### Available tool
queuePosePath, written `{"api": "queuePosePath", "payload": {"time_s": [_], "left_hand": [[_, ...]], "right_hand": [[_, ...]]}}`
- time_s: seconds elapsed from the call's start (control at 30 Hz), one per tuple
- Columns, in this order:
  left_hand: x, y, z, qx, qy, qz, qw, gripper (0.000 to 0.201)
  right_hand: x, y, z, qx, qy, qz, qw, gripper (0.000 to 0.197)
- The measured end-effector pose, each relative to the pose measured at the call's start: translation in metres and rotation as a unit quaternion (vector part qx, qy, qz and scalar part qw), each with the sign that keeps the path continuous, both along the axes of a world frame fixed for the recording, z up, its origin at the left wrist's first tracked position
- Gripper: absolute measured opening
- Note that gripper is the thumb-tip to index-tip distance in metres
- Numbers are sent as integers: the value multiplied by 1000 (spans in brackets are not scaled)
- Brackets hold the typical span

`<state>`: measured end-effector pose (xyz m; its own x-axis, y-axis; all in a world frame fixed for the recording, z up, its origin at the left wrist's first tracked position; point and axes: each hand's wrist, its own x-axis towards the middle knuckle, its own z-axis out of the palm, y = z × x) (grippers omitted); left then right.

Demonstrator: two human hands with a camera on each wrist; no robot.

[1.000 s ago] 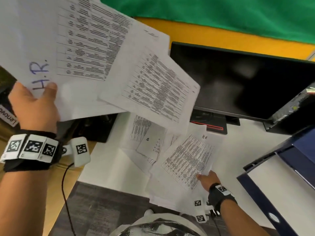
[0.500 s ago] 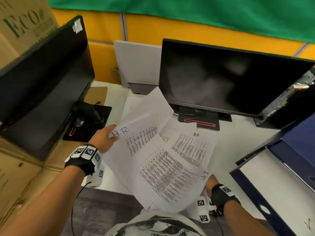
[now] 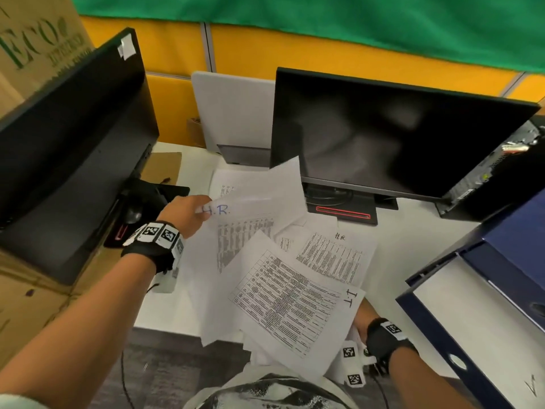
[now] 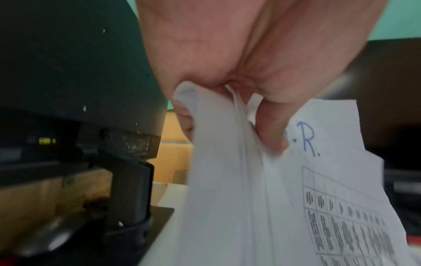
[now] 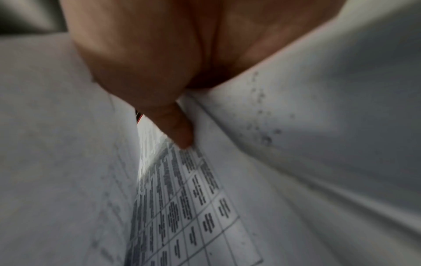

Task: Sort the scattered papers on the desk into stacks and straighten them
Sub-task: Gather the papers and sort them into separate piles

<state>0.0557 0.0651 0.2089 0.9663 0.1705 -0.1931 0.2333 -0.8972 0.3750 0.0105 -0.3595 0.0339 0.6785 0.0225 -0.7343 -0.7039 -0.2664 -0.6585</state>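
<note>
Yellow partition panels (image 3: 295, 54) under a green cloth (image 3: 324, 19) back a white worktop (image 3: 413, 246) that carries two dark monitors, one at the left (image 3: 73, 137) and one at the middle (image 3: 383, 137), with a white panel (image 3: 233, 110) standing between them and a cardboard box (image 3: 32, 33) behind the left one. At the right edge lies an open navy binder (image 3: 486, 305). The left hand (image 3: 184, 214) is raised over the worktop and pinches the top corner of a loose sheaf of printed sheets (image 3: 250, 208), thumb on the uppermost page beside a handwritten "H.R."; the left wrist view shows several page edges caught between thumb (image 4: 271, 126) and fingers. The right hand (image 3: 364, 315), low at the near edge, grips a table-printed sheet marked "I.T" (image 3: 295, 302), its thumb (image 5: 180, 129) pressed between pages. More scattered papers (image 3: 333, 255) lie flat on the worktop beneath, one also marked "H.R.", overlapping at odd angles in front of the middle monitor's stand (image 3: 343, 212).
</note>
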Motion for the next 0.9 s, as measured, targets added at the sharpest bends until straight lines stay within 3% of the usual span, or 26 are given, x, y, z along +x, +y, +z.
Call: {"api": "queuePosePath", "payload": {"time_s": [0.07,0.2,0.27,0.33,0.47,0.6,0.73,0.83,0.9], "left_hand": [[7,-4,3,-62,-29,29,997,30],[15,-20,2,-147,-69,69,984,33],[15,-28,-5,-154,-51,74,984,43],[14,-34,-19,-152,-13,49,987,41],[5,-38,-53,-108,61,18,992,50],[-6,-34,-72,-110,36,114,987,48],[-21,-25,-86,-119,51,203,971,59],[-36,-21,-101,-182,75,239,951,51],[-45,-17,-111,-258,65,277,923,45]], "right_hand": [[-8,9,22,0,-10,17,1000,24],[-14,11,37,36,-15,-16,999,29],[-15,14,46,93,-17,-36,995,34],[-15,16,55,138,-35,-72,987,36],[-19,17,65,167,-38,-151,974,36],[-19,14,60,118,9,-116,986,41],[-17,7,41,71,-5,-86,994,34],[-20,16,51,61,11,-95,994,31],[-19,16,54,87,4,-121,989,36]]}}
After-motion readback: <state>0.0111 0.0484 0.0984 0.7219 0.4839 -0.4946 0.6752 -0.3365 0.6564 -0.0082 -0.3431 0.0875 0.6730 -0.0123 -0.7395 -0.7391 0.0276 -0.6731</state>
